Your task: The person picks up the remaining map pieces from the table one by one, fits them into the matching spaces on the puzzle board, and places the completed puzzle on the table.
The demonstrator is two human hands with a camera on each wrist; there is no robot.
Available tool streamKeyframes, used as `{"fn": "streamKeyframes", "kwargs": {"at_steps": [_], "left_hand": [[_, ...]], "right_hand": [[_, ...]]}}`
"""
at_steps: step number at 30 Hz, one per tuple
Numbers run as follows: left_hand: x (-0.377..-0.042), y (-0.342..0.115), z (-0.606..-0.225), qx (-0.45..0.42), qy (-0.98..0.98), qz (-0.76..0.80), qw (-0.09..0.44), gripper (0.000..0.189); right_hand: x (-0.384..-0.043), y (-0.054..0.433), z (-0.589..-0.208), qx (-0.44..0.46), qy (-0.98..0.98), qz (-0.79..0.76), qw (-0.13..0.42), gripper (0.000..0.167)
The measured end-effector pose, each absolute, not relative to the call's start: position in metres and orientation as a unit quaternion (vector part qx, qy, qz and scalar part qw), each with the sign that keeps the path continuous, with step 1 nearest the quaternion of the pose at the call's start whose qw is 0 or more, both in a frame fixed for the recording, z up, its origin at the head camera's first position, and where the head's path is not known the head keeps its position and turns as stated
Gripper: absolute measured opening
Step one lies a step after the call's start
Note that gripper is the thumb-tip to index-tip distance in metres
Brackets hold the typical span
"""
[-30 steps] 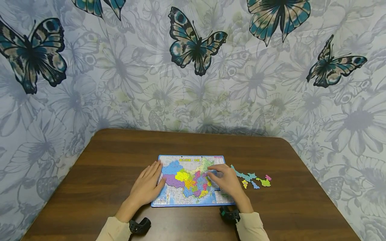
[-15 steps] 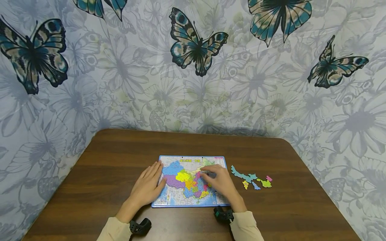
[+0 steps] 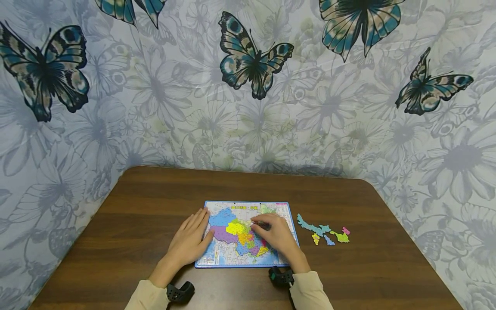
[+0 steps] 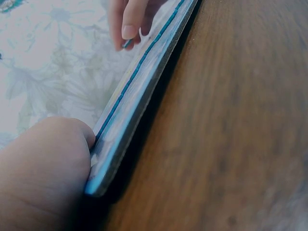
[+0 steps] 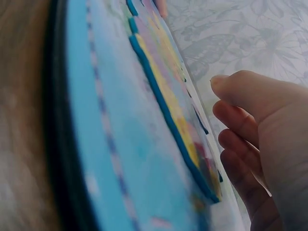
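A puzzle board (image 3: 226, 258) printed with a colourful map lies flat on the table. My left hand (image 3: 190, 237) rests on its left edge, fingers straight and pointing away from me. Over the right half of the map is my right hand (image 3: 277, 234), thumb and index finger brought together. In the left wrist view, a small puzzle piece (image 4: 127, 43) with a teal edge shows between those fingertips; most of it is hidden. Near my right thumb, the right wrist view shows raised pieces with teal edges on the board.
Right of the board lie loose pieces: a long light blue one (image 3: 310, 224), a yellow one (image 3: 315, 238), a blue one (image 3: 329, 240), a green one (image 3: 342, 237) and a pink one (image 3: 345, 230). The wooden table (image 3: 155, 189) ends at a butterfly-patterned backdrop (image 3: 174, 107).
My right hand has moved left across the map, from the board's right side towards its middle, its fingertips still together. The left hand stays on the left edge.
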State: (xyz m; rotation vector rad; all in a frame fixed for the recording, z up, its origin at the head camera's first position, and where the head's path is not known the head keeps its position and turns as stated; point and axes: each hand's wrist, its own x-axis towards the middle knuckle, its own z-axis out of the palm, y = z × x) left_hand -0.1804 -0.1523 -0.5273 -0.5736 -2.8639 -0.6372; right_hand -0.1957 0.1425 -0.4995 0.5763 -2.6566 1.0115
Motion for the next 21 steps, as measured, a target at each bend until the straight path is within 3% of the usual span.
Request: {"fn": "streamKeyframes", "kwargs": {"at_steps": [21], "left_hand": [[-0.181, -0.154, -0.528, -0.196, -0.955, -0.208, 0.078, 0.069]], "right_hand": [[-0.200, 0.131, -0.510, 0.215, -0.909, 0.332, 0.134, 0.015]]}}
